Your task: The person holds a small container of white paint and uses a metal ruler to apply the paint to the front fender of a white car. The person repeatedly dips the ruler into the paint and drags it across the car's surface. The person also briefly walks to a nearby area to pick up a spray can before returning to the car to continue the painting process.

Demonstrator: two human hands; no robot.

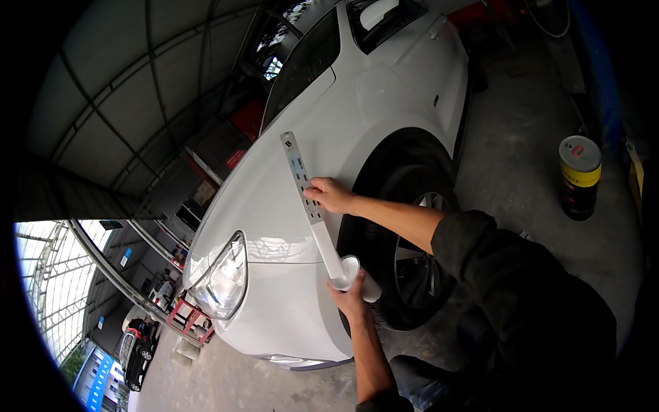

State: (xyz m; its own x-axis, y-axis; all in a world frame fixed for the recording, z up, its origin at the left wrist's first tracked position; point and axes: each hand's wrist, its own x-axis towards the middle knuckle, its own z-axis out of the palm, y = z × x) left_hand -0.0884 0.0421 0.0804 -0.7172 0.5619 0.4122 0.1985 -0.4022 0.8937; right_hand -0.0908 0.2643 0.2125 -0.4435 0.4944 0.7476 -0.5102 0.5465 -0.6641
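Observation:
My left hand point(350, 299) is wrapped round a small pale paint cup point(371, 288), held tilted beside the car's front wheel. My right hand point(333, 196) pinches a long flat paint mixing stick point(296, 163) at about its middle. The stick's upper part is metallic with printed marks and a row of slots; its lower part is coated in white. Its lower end reaches into the mouth of the cup. Behind both hands is the white fender point(302, 226) of a car, with the headlight point(223, 278) to the left.
The car's front wheel point(419, 268) is close behind the cup and my right forearm. A black and yellow can point(580, 178) stands on the concrete floor point(508, 130) at the right. A red rack point(189, 319) and a dark parked car point(137, 350) are at the lower left.

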